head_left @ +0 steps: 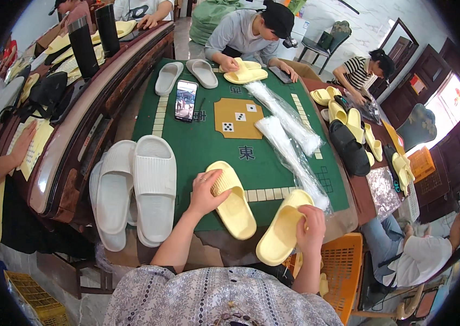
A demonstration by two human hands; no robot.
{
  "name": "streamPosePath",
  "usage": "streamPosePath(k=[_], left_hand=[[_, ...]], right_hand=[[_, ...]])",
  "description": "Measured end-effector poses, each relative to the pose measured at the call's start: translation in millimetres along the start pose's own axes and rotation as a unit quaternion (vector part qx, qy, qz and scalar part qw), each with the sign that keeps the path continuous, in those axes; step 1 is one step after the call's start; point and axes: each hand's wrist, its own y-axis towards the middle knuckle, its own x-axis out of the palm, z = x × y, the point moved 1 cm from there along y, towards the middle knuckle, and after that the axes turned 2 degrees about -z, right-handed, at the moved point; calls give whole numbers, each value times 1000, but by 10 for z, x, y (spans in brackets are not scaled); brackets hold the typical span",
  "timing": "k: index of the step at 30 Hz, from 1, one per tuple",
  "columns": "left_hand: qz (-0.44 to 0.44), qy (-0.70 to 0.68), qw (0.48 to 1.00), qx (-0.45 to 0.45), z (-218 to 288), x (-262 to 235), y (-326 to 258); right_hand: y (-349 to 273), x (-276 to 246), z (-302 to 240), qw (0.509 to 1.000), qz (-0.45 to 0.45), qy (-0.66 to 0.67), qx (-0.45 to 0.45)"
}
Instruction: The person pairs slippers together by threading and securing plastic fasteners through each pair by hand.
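Left hand has its fingers laid over the ribbed strap of one yellow slipper, thumb near the strap's edge, seemingly closed on it; the right hand pinches the strap's side on another yellow slipper, which slants down to that hand's left. Both look moulded from foam, so they should be light, springy and hard to break; the smooth footbeds might slip in damp fingers, so the thick strap, thumb inside and fingers outside, seems the surest hold, with the sole's rim second best. Just left of the left hand are large grey slippers, some overlapping. Ahead of the right hand, white bundles in clear plastic slant across the green tabletop; well ahead of the left is a lit phone. Farther still, between both hands' lines, a co-worker's hand touches pale yellow slippers.
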Motion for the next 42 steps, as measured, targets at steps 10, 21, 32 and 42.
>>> streamPosePath(k=[10,21,32,42], left_hand=[[-146,-90,982,83,148,30,-108],[-39,-20,998,43,165,85,-20],[-73,-11,997,23,214,76,-64],[-73,-10,997,22,166,99,-60]], right_hand=[[148,904,69,983,-25,131,-130],[87,1019,259,962,-20,268,-36],[-690,249,744,979,176,29,94],[-870,295,1362,908,171,156,349]])
